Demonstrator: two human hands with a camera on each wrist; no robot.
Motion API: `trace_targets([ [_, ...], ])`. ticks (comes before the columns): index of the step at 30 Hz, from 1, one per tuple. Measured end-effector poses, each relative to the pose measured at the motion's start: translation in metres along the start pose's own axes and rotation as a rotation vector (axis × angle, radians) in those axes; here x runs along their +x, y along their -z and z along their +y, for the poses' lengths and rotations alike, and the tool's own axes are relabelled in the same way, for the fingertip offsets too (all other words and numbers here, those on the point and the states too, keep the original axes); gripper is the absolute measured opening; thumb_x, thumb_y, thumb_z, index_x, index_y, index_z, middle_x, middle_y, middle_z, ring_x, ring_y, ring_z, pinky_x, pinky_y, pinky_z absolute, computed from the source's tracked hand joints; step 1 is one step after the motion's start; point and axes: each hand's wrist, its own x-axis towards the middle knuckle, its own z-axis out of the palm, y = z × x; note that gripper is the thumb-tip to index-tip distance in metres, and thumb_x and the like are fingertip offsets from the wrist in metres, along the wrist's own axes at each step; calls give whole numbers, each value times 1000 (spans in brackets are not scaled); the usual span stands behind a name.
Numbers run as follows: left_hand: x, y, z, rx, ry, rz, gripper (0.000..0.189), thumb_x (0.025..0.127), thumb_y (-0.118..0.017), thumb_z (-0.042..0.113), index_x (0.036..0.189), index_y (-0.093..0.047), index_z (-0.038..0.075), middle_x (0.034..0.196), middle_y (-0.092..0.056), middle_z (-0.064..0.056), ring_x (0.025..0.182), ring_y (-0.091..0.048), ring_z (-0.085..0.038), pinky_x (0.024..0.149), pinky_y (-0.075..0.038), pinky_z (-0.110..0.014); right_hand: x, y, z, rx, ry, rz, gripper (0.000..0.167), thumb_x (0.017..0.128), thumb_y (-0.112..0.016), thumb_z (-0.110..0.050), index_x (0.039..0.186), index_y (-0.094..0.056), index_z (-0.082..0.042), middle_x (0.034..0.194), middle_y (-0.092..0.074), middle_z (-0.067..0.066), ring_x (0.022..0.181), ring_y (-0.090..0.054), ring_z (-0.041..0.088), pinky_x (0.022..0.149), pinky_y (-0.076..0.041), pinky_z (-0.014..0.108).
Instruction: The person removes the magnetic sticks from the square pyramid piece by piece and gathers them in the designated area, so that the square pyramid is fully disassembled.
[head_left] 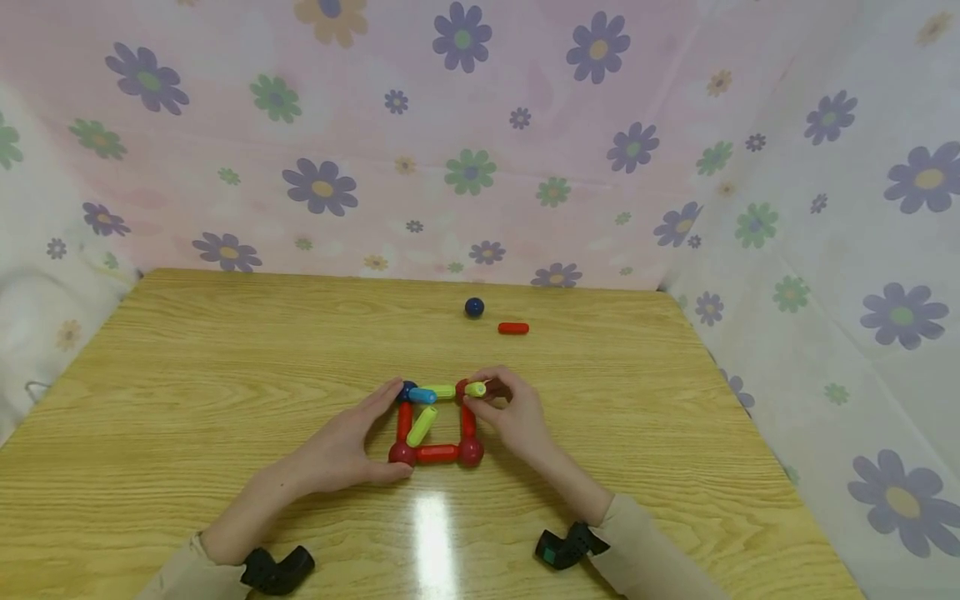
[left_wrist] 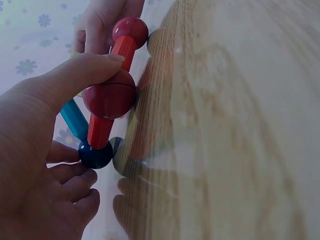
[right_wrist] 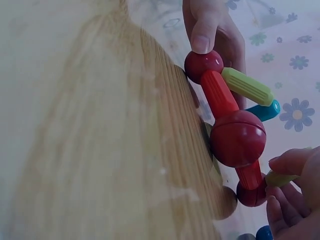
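Observation:
A square frame of balls and rods lies on the table. It has a dark blue ball [head_left: 408,391] at its back left corner and red balls, such as the front right ball [head_left: 471,451], at the others. Red rods [head_left: 437,453] form three sides, a yellow-green rod the back. My left hand [head_left: 341,446] holds the left side, thumb on the front left red ball [left_wrist: 111,95], fingers at the blue ball. A blue rod [right_wrist: 265,111] and a yellow-green rod [right_wrist: 248,86] stand up from the left corners. My right hand [head_left: 513,417] pinches another yellow-green rod [head_left: 476,388] on the back right ball.
Behind the frame, a loose dark blue ball [head_left: 474,307] and a loose red rod [head_left: 513,328] lie on the wooden table [head_left: 225,350]. Flower-patterned cloth [head_left: 375,150] hangs behind the table and along its sides.

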Motion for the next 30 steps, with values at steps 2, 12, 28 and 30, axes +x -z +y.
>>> trace_targets([
  [2,0,0,0,1,1,-1,113,78,-80,56,161,-17,14,167,-18,-4,151,-24,-35,117,-30,-58,0,2,1,-3,-19,2,22,86,-74,4,107,-66,6,101,-69,16,90,-63,30,81,-55,32],
  [12,0,0,0,10,2,-3,113,78,-80,55,161,-17,14,167,-18,-4,151,-25,-35,117,-30,-58,3,12,10,-10,-88,-2,21,88,-73,0,107,-68,7,104,-68,21,91,-64,20,78,-54,20],
  [28,1,0,0,4,2,-2,113,77,-80,56,161,-18,14,167,-18,-4,151,-25,-34,117,-30,-58,12,16,52,-60,-150,-12,19,88,-78,-13,106,-75,-10,106,-72,6,90,-62,17,76,-50,21],
  [30,1,0,0,5,1,-1,113,77,-80,56,161,-18,14,167,-18,-4,151,-25,-34,117,-30,-58,13,15,52,-87,-160,-9,18,87,-78,-13,105,-76,-11,106,-72,5,89,-61,16,75,-49,22],
])
